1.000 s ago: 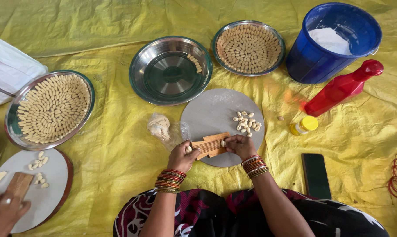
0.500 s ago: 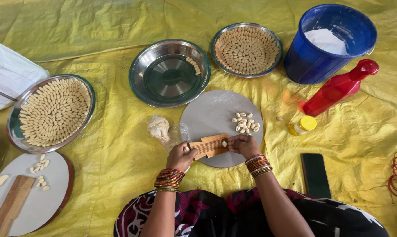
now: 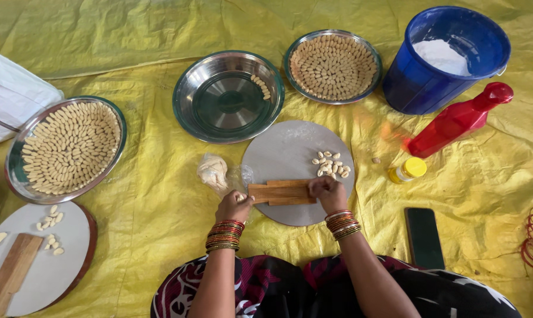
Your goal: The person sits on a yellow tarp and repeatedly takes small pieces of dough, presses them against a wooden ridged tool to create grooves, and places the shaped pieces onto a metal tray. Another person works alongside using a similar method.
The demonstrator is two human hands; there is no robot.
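At the near edge, the person's left hand (image 3: 233,206) closes around the left end of a small ridged wooden board (image 3: 281,192), while the right hand (image 3: 328,194), fingers curled, presses down on the board's right end. Whether a bit of dough lies under those fingers cannot be told. The board rests flat on a round grey slab (image 3: 290,153), which lies on the yellow plastic sheet (image 3: 160,200). Just beyond the right hand, a small heap of pale shaped dough pieces (image 3: 330,165) sits on the slab. Left of the slab lies a lump of pale dough in clear wrap (image 3: 213,172). Farther out stand a nearly empty round steel pan (image 3: 229,96) holding a short row of pieces, and a steel pan filled with shaped pieces (image 3: 333,66). A blue plastic bucket (image 3: 449,59) stands at the far right.
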